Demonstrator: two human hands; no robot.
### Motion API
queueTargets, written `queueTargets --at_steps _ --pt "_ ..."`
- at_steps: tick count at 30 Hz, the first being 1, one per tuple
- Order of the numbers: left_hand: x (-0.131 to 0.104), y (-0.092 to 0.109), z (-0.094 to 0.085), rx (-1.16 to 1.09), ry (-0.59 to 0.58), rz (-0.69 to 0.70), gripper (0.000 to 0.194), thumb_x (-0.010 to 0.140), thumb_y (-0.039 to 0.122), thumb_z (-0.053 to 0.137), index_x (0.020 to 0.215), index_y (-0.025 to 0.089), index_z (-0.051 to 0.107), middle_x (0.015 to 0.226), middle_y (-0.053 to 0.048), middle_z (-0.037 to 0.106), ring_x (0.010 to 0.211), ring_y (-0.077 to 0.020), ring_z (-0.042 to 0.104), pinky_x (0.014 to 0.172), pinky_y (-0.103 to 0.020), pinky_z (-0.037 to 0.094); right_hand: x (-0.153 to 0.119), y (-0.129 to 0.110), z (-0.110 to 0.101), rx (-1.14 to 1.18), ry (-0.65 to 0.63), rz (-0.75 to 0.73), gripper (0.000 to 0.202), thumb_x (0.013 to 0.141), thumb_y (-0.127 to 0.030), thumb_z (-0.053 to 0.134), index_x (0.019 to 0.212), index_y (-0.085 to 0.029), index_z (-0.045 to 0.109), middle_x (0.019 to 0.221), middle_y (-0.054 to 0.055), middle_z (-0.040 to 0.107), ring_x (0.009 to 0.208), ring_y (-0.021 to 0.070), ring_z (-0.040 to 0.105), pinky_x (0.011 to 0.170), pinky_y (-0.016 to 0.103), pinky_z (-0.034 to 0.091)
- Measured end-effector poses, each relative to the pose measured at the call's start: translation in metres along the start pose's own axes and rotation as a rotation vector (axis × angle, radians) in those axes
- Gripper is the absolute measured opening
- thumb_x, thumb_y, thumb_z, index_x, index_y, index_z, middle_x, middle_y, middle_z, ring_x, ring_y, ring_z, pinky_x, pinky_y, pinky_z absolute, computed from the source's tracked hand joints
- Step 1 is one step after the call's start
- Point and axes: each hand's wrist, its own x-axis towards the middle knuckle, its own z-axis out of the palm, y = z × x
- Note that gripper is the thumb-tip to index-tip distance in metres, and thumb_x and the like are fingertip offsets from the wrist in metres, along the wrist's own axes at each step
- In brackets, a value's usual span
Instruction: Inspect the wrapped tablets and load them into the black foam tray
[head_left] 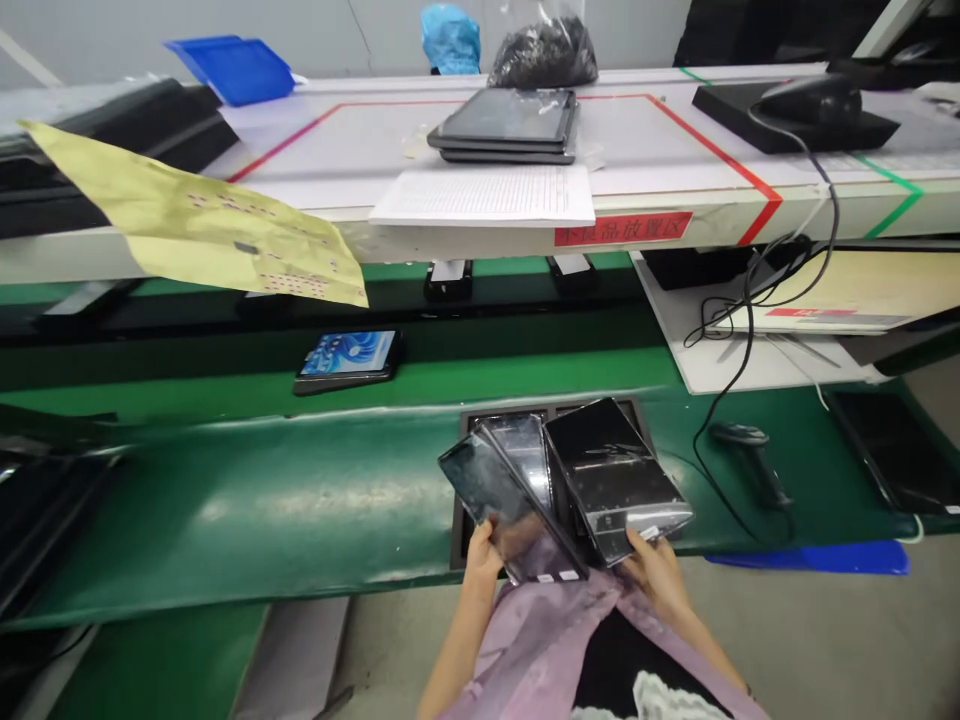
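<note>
My left hand (484,552) grips a dark tablet (501,490) by its left side; it is tilted and has small white labels along its near edge. My right hand (654,568) is closed on the near corner of another black tablet (611,470), which looks wrapped in clear film. Both are held above a dark compartment tray (459,540) at the front of the green mat. Between and beneath them, a third film-covered tablet (525,445) lies in the tray. Much of the tray is hidden under the tablets.
Right of the tray rests a barcode scanner (752,465) with a looping black cable. A stack with a lit blue screen (349,355) lies behind, on the left. The shelf above carries stacked tablets (510,120) and papers (487,195). A yellow sheet (217,220) hangs over its edge.
</note>
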Motion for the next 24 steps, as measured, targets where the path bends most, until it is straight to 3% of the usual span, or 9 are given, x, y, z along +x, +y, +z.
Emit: queueTargets --at_steps 3,6,11,14,18,21,24 --pt "-0.004 0.008 0.019 0.045 0.152 -0.022 0.034 0.055 0.027 0.088 0.080 0.019 0.067 0.076 -0.004 0.074 0.076 -0.0248 0.072 0.085 -0.041 0.060 -0.009 -0.016 -0.009 0.028 -0.093 -0.080 0.059 0.048 -0.043 0.093 0.092 -0.018 0.063 0.096 0.004 0.072 0.086 0.0189 0.068 0.072 0.027 0.058" --pt "-0.004 0.011 0.047 0.067 0.215 -0.001 0.030 0.054 0.018 0.085 0.077 0.018 0.066 0.073 -0.002 0.074 0.065 -0.0196 0.070 0.078 -0.035 0.061 -0.016 -0.031 -0.042 0.068 -0.086 -0.128 0.056 0.048 -0.040 0.093 0.090 -0.017 0.064 0.094 0.005 0.072 0.089 0.0210 0.067 0.080 0.031 0.057" --pt "0.006 -0.004 0.093 0.123 0.209 -0.056 0.017 0.064 0.013 0.080 0.076 0.014 0.067 0.067 -0.002 0.072 0.057 -0.0159 0.067 0.078 -0.031 0.060 -0.021 -0.052 -0.136 0.105 0.160 -0.321 0.062 0.043 -0.040 0.093 0.094 -0.020 0.064 0.095 0.004 0.070 0.090 0.0196 0.064 0.084 0.032 0.054" --pt "0.015 -0.019 0.125 0.210 0.187 -0.123 0.016 0.067 0.016 0.079 0.077 0.012 0.068 0.067 -0.004 0.072 0.057 -0.0172 0.067 0.069 -0.029 0.060 -0.013 -0.081 -0.199 0.141 0.323 -0.486 0.062 0.044 -0.041 0.092 0.095 -0.021 0.064 0.091 0.002 0.067 0.084 0.0152 0.060 0.082 0.029 0.051" --pt "0.026 -0.037 0.165 0.364 0.257 -0.088 0.018 0.069 0.022 0.078 0.081 0.013 0.068 0.068 -0.005 0.072 0.059 -0.0197 0.068 0.063 -0.030 0.058 0.021 -0.148 -0.275 0.179 0.492 -0.697 0.056 0.039 -0.036 0.090 0.083 -0.018 0.059 0.082 -0.001 0.060 0.077 0.0119 0.054 0.085 0.030 0.046" --pt "0.036 -0.046 0.185 0.499 0.352 -0.022 0.020 0.072 0.025 0.076 0.086 0.014 0.068 0.070 -0.004 0.072 0.072 -0.0214 0.071 0.086 -0.038 0.057 0.065 -0.207 -0.323 0.190 0.603 -0.733 0.056 0.032 -0.029 0.085 0.078 -0.017 0.054 0.076 -0.002 0.055 0.074 0.0120 0.052 0.080 0.032 0.045" --pt "0.042 -0.053 0.196 0.622 0.457 0.080 0.017 0.075 0.027 0.074 0.086 0.016 0.069 0.086 -0.005 0.075 0.101 -0.0215 0.068 0.111 -0.039 0.041 0.115 -0.257 -0.358 0.187 0.660 -0.718 0.054 0.031 -0.030 0.080 0.074 -0.018 0.050 0.072 -0.003 0.052 0.069 0.0126 0.050 0.071 0.034 0.043"
